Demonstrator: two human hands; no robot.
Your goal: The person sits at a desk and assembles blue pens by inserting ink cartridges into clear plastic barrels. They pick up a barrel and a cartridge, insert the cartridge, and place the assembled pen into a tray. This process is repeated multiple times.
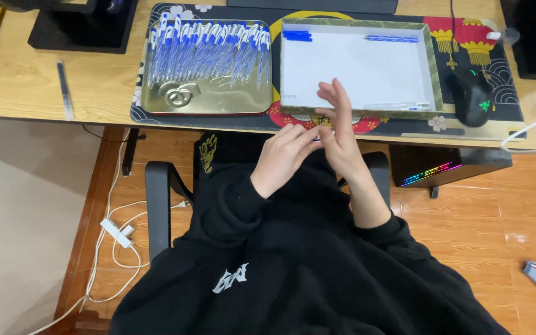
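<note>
Hands, left (pixel 282 158) touching right (pixel 337 127), white green-rimmed box (pixel 432 68), blue pens (pixel 209 49)

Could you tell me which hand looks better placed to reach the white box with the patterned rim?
Probably the right hand: its raised fingers already overlap the near rim of the white box. The left hand sits lower, nearer the body, fingertips touching the right palm. Neither visibly holds anything.

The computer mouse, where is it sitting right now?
In the head view the black mouse sits on the patterned desk mat at the right, just beside the white box and beyond the right hand.
</note>
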